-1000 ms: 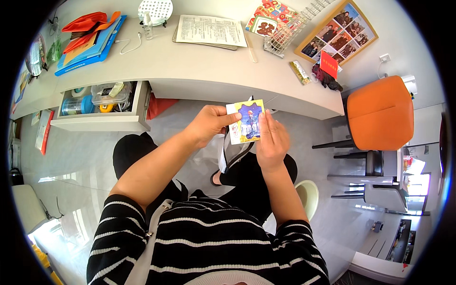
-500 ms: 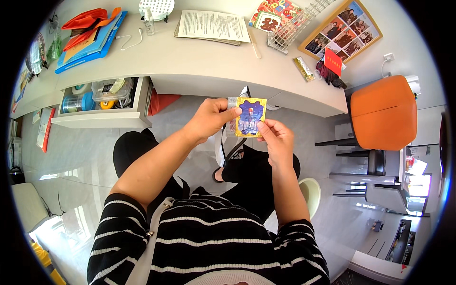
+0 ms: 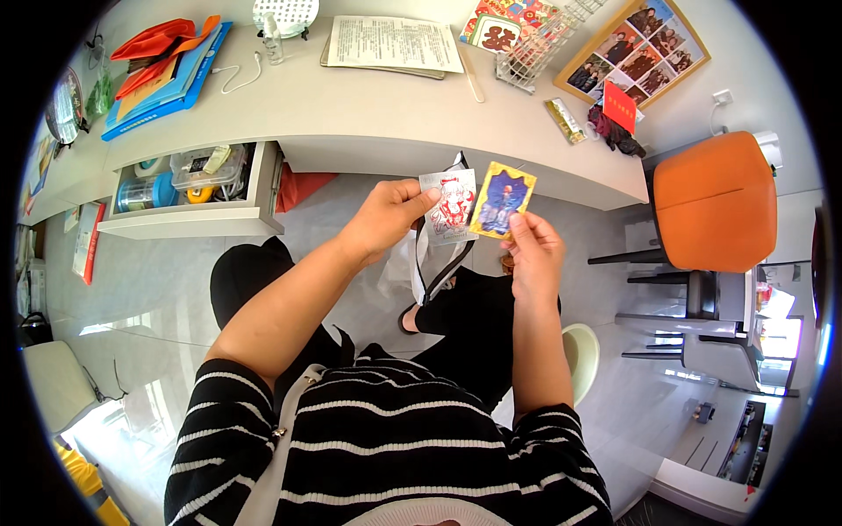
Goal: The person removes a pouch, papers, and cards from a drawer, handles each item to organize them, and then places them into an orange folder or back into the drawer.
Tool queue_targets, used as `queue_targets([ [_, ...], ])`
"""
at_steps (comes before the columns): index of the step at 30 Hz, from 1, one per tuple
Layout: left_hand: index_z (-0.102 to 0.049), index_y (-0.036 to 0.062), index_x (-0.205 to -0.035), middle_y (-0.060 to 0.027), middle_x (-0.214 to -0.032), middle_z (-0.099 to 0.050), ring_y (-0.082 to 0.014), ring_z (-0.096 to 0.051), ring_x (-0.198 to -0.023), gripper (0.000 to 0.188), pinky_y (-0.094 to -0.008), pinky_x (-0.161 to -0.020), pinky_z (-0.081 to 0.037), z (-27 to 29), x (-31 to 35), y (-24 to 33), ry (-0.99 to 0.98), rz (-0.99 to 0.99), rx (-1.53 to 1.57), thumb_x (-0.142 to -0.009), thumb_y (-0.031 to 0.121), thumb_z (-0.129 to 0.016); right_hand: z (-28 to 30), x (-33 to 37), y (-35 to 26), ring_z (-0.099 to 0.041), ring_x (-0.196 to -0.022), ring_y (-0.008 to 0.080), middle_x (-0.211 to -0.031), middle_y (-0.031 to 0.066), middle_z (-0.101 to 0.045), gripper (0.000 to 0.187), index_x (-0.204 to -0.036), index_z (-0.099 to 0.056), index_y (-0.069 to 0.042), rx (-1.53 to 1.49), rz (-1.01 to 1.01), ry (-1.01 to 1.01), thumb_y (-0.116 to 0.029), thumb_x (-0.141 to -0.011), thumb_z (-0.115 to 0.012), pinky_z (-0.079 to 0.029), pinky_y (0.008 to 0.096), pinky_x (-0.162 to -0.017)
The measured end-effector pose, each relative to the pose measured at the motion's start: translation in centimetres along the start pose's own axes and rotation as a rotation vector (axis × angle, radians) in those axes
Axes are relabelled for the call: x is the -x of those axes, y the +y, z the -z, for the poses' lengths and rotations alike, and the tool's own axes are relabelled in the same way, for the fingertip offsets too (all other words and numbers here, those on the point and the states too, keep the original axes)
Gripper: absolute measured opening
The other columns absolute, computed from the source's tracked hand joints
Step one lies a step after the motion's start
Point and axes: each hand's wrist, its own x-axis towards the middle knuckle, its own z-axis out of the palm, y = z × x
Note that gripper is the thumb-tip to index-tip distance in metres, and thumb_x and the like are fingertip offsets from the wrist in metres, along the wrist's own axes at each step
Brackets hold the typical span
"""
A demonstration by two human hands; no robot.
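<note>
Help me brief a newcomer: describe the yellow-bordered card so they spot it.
Find the long pale desk, then look in front of it. The right hand holds the card, whose yellow border and blue picture differ from the pale, red-patterned piece in the left hand.

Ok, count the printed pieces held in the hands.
2: a grey piece with a red drawing in the left hand, a yellow-bordered piece in the right hand. More may hide behind.

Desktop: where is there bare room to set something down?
The desktop is bare along its front, bordered by printed sheets behind, blue folder left and yellow packet right. Crowded: its right end, with wire basket, collage frame and red card.
</note>
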Motion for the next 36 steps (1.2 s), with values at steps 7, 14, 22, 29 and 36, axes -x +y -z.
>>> queue_targets([
  [7,-0.063,-0.0015,-0.102,-0.0031,-0.089,-0.065,-0.0066,-0.055,-0.078,0.030,-0.0236,-0.072,-0.042,-0.3,0.2,0.5,0.034,0.009,0.051,-0.094,0.026,-0.054,0.1,-0.2,-1.1,-0.055,-0.065,0.0081,-0.078,0.0036,-0.064,0.017,-0.090,-0.065,0.001,-0.041,-0.045,0.012,-0.014,-0.083,-0.068,-0.043,0.0228,-0.060],
  [14,-0.063,-0.0046,-0.099,-0.0055,-0.090,-0.065,-0.0075,-0.056,-0.080,0.030,-0.0246,-0.075,-0.044,-0.1,-0.2,0.0,0.062,0.009,0.028,-0.093,0.024,-0.056,-0.9,0.3,0.1,-0.055,-0.064,0.0069,-0.076,0.0030,-0.064,0.016,-0.087,-0.063,0.001,0.005,-0.103,-0.067,-0.013,-0.082,-0.070,-0.043,0.0217,-0.059],
  [22,-0.063,-0.0042,-0.098,-0.0054,-0.088,-0.065,-0.0081,-0.056,-0.077,0.029,-0.0246,-0.071,-0.045,0.5,-0.5,-1.5,0.077,-0.020,-0.002,-0.093,0.024,-0.057,-1.5,0.4,0.4,-0.053,-0.064,0.0051,-0.074,0.0032,-0.063,0.016,-0.085,-0.062,0.002,0.089,-0.023,-0.081,-0.012,-0.081,-0.070,-0.041,0.0189,-0.058],
  [29,-0.064,-0.0002,-0.076,0.0065,-0.063,-0.046,-0.0031,-0.033,-0.058,0.030,-0.0226,-0.049,-0.028,-0.7,0.1,-0.3,0.093,-0.044,-0.036,-0.089,0.027,-0.062,-2.1,1.0,0.6,-0.054,-0.063,0.0057,-0.074,0.0033,-0.064,0.016,-0.087,-0.064,0.002,0.055,0.034,-0.095,-0.011,-0.081,-0.071,-0.042,0.0202,-0.059],
  [36,-0.063,-0.0013,-0.084,0.0029,-0.074,-0.055,-0.0041,-0.040,-0.068,0.027,-0.0226,-0.059,-0.035,-1.3,0.0,-0.7,0.056,-0.065,0.091,-0.090,0.025,-0.061,-3.1,1.9,0.0,-0.057,-0.068,0.0071,-0.078,0.0060,-0.065,0.013,-0.091,-0.063,0.007,0.003,0.028,-0.147,-0.003,-0.083,-0.068,-0.046,0.0200,-0.064],
])
